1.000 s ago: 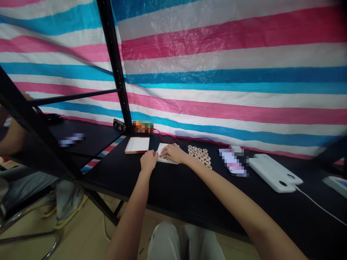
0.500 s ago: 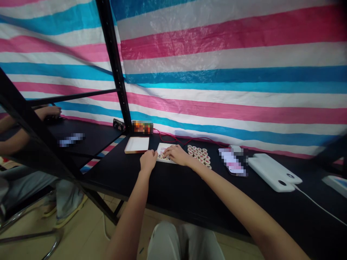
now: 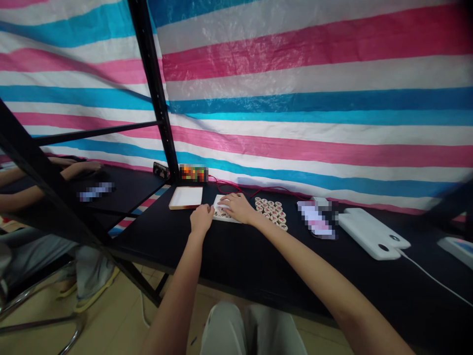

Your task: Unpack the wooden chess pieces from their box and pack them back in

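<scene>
A shallow white box (image 3: 228, 219) lies on the black table, with several round Chinese chess pieces (image 3: 220, 213) inside it. My left hand (image 3: 201, 218) is closed on the box's left edge. My right hand (image 3: 238, 207) reaches over the box from the right, its fingers stretched out above the inside; any piece under the fingertips is hidden. Beside the box on the right, several more chess pieces with red characters (image 3: 271, 211) lie in close rows on the table. To the left is a box lid (image 3: 186, 197), its white inside facing up.
A phone (image 3: 317, 219) and a white device with a cable (image 3: 374, 234) lie to the right. A red cord (image 3: 225, 190) runs along the back. On the left, a black metal post (image 3: 153, 84) separates the neighbouring table, where another person's hands (image 3: 90, 167) rest.
My right hand has shifted slightly back within the box, its fingers looking straighter. My left hand stays at the box's edge. The other person's hands have moved to the right.
</scene>
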`<state>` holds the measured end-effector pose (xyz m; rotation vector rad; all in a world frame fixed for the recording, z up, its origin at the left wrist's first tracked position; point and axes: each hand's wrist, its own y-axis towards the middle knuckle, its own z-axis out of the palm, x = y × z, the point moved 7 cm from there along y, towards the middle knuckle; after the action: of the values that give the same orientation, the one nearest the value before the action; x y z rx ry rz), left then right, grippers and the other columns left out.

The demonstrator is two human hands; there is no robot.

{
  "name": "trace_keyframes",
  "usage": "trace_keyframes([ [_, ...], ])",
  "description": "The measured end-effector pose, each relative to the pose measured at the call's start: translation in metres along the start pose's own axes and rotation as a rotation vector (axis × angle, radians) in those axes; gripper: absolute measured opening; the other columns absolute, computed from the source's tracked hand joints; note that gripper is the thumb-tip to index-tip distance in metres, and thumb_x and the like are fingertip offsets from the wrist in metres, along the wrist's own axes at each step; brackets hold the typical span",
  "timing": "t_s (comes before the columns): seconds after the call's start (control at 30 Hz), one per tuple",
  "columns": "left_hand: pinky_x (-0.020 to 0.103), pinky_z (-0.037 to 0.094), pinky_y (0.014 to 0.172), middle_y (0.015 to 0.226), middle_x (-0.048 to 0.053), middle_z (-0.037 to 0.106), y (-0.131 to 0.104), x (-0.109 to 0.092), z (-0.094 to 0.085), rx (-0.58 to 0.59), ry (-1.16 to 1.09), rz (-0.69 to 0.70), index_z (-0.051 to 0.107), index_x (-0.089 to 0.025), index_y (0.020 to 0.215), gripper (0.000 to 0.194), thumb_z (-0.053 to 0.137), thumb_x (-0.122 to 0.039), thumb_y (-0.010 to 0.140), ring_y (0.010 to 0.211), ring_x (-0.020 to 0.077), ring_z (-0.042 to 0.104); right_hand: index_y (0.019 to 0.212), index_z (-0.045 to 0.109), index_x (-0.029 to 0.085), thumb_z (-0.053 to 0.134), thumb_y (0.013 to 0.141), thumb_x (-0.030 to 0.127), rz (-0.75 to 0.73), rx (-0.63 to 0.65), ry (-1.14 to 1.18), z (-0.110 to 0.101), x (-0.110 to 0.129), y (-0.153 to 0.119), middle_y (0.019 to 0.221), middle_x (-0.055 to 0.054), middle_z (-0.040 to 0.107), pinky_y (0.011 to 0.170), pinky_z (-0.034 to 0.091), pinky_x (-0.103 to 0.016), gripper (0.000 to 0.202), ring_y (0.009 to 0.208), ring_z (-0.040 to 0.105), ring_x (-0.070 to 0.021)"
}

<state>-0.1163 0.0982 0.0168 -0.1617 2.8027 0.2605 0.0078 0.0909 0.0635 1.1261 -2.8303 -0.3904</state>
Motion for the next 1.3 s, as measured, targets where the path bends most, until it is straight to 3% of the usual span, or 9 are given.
trace_keyframes([
  [0.1,0.026,0.037,0.064,0.083,0.006,0.063,0.000,0.000,-0.001,0.001,-0.007,-0.005,0.057,-0.020,0.076,0.039,0.028,-0.044,0.083,0.078,0.0190,0.058,0.101,0.057,0.023,0.037,0.085,0.025,0.046,-0.006,0.046,-0.022,-0.015,-0.010,0.107,-0.005,0.056,0.082,0.025,-0.032,0.026,0.099,0.045,-0.0184],
  [0.3,0.025,0.036,0.064,0.085,0.006,0.063,-0.001,0.000,-0.001,0.002,0.000,-0.007,0.057,-0.018,0.078,0.039,0.028,-0.043,0.083,0.079,0.0186,0.058,0.087,0.062,0.023,0.045,0.080,0.027,0.063,0.134,0.101,-0.051,-0.034,-0.058,0.092,-0.002,0.061,0.073,0.029,-0.026,0.019,0.088,0.051,-0.0156],
  [0.43,0.025,0.037,0.064,0.084,0.006,0.063,0.001,0.001,0.001,-0.004,-0.003,0.006,0.057,-0.019,0.077,0.038,0.028,-0.044,0.083,0.078,0.0183,0.058,0.081,0.062,0.026,0.054,0.073,0.030,0.087,0.194,0.040,-0.046,-0.044,-0.092,0.092,0.000,0.059,0.073,0.031,-0.026,0.012,0.088,0.051,-0.0158],
  [0.57,0.025,0.037,0.064,0.083,0.006,0.063,0.002,0.002,0.002,-0.019,-0.005,0.009,0.057,-0.020,0.075,0.038,0.029,-0.043,0.083,0.077,0.0184,0.057,0.086,0.061,0.026,0.061,0.066,0.029,0.113,0.267,-0.046,-0.030,-0.053,-0.110,0.096,-0.003,0.056,0.075,0.033,-0.027,0.020,0.090,0.050,-0.0183],
  [0.67,0.026,0.037,0.063,0.082,0.006,0.063,0.001,0.002,0.002,-0.022,-0.007,0.016,0.057,-0.020,0.075,0.038,0.028,-0.044,0.083,0.075,0.0187,0.058,0.091,0.060,0.025,0.061,0.066,0.025,0.123,0.297,-0.053,-0.023,-0.055,-0.113,0.097,-0.004,0.055,0.075,0.033,-0.026,0.025,0.092,0.050,-0.0185],
  [0.8,0.026,0.037,0.063,0.083,0.006,0.063,0.000,0.001,0.000,-0.030,-0.001,0.025,0.057,-0.020,0.074,0.037,0.028,-0.043,0.083,0.076,0.0195,0.058,0.096,0.057,0.026,0.060,0.067,0.023,0.096,0.246,-0.050,-0.025,-0.051,-0.111,0.101,-0.004,0.054,0.076,0.034,-0.026,0.029,0.095,0.049,-0.0186],
  [1.0,0.025,0.037,0.064,0.084,0.007,0.062,0.000,0.001,0.001,-0.016,-0.015,0.017,0.057,-0.019,0.076,0.038,0.028,-0.044,0.083,0.077,0.0185,0.057,0.089,0.061,0.026,0.061,0.066,0.022,0.102,0.295,-0.078,-0.018,-0.052,-0.110,0.095,-0.004,0.057,0.076,0.035,-0.027,0.023,0.091,0.050,-0.0192],
  [1.17,0.025,0.037,0.065,0.085,0.007,0.062,-0.001,0.001,0.001,-0.018,-0.005,0.020,0.057,-0.019,0.078,0.038,0.028,-0.043,0.084,0.079,0.0177,0.057,0.085,0.062,0.025,0.060,0.069,0.030,0.041,0.319,0.003,-0.018,-0.044,-0.108,0.103,-0.003,0.056,0.081,0.034,-0.028,0.017,0.100,0.048,-0.0198],
  [1.3,0.025,0.037,0.065,0.086,0.007,0.061,-0.002,0.000,-0.001,-0.024,0.006,0.031,0.057,-0.019,0.079,0.038,0.028,-0.041,0.085,0.080,0.0178,0.057,0.098,0.058,0.026,0.061,0.067,0.034,0.068,0.294,0.006,-0.025,-0.046,-0.109,0.106,-0.004,0.055,0.082,0.032,-0.032,0.032,0.101,0.048,-0.0218],
])
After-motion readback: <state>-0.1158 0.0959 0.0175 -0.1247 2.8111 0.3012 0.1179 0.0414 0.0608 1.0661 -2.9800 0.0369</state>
